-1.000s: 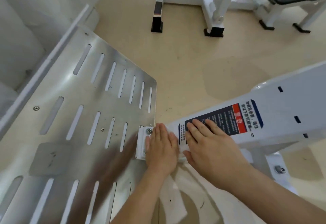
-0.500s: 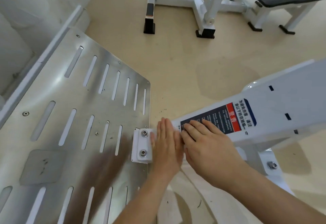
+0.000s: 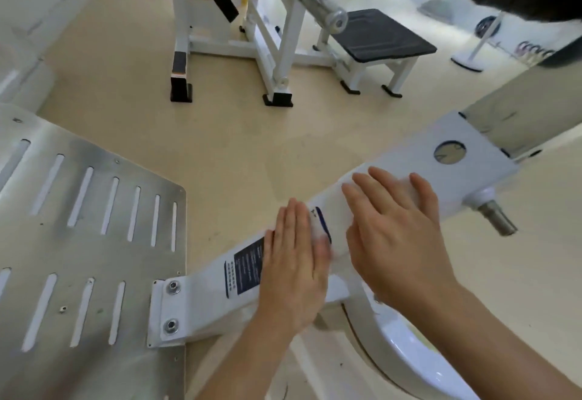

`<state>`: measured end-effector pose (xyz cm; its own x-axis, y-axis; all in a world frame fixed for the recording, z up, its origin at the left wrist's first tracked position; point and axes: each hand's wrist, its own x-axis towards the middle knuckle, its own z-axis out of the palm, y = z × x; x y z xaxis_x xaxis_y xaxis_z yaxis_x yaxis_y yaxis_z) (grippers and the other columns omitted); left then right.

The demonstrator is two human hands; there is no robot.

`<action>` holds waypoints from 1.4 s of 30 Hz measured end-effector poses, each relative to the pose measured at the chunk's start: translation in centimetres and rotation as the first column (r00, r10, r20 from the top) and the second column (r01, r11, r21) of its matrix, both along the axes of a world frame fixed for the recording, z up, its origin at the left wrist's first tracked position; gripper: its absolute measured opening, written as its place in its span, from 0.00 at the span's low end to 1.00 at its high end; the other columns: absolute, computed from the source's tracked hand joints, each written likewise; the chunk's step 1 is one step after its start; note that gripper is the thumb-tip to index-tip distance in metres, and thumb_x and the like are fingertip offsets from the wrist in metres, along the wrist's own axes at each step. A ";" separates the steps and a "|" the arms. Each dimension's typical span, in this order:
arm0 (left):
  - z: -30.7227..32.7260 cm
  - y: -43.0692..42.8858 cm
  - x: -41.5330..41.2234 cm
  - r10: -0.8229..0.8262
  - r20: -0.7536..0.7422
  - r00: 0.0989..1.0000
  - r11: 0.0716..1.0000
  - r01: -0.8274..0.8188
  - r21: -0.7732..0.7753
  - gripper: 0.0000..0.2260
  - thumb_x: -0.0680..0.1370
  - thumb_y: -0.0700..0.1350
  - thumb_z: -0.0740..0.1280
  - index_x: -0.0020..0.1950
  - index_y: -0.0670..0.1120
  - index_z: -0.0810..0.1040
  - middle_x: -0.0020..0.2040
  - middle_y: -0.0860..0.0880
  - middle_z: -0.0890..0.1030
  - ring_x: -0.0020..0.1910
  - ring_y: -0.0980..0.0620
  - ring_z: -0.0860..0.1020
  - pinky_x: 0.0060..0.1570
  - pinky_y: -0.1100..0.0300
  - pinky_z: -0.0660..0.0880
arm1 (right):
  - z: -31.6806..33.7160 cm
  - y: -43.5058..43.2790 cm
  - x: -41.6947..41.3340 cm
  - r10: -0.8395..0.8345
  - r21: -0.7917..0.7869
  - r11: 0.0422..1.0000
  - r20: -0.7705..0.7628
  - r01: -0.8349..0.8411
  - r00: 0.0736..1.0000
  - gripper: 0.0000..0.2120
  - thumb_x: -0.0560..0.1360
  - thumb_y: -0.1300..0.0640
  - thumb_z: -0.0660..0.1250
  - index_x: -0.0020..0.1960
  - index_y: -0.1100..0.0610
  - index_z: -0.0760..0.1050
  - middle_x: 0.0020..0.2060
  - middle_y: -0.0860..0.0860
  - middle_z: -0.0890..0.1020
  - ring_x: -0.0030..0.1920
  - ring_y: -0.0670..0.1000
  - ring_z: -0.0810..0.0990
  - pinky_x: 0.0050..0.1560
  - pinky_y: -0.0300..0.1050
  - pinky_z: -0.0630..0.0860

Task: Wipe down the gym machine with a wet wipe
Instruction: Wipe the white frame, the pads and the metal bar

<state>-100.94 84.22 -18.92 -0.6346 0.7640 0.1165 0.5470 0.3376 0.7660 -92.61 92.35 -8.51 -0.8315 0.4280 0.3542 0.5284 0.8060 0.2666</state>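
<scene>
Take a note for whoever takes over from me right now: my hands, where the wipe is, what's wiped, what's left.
Left hand: flat, pressing the white beam over the warning label.
Right hand: flat on the beam further up, toward the round hole.
Wet wipe: blurred white patch between the hands, seemingly under them.
Done: the stroke started by the bolted bracket a second ago and has reached mid-beam.
Left: the beam's far end; whether the slotted plate was wiped, cannot tell.

Two hands, two bolts, one plate
</scene>
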 end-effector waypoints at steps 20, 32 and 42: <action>13.9 12.6 3.5 -0.254 -0.306 0.918 0.935 0.314 0.167 0.33 0.76 0.62 0.33 0.79 0.52 0.39 0.79 0.57 0.39 0.76 0.61 0.36 0.74 0.52 0.37 | 3.4 4.5 8.0 -0.100 -0.075 0.994 -0.479 0.073 0.872 0.28 0.74 0.63 0.57 0.74 0.59 0.64 0.73 0.54 0.67 0.75 0.53 0.61 0.71 0.51 0.61; 14.7 13.2 3.6 -0.282 -0.345 0.895 0.936 0.336 0.106 0.31 0.76 0.63 0.35 0.76 0.55 0.33 0.77 0.60 0.34 0.72 0.65 0.30 0.75 0.55 0.35 | 6.2 6.5 6.9 -0.051 -0.069 0.997 -0.522 0.018 0.852 0.24 0.77 0.58 0.52 0.70 0.58 0.71 0.69 0.51 0.74 0.72 0.50 0.66 0.69 0.49 0.62; 11.6 10.3 3.5 -0.296 -0.245 0.923 0.903 0.354 0.242 0.25 0.82 0.57 0.44 0.78 0.58 0.41 0.78 0.63 0.42 0.77 0.61 0.43 0.75 0.56 0.40 | 6.4 4.5 6.1 -0.123 -0.245 0.968 -0.310 0.045 0.943 0.28 0.72 0.55 0.53 0.71 0.56 0.71 0.73 0.47 0.69 0.75 0.50 0.61 0.71 0.56 0.57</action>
<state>-97.47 94.47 -7.30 -0.2977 0.8420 0.4500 0.7393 -0.0949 0.6666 -86.48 96.83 -2.08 -0.6475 0.5934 0.4781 0.6228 0.7736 -0.1167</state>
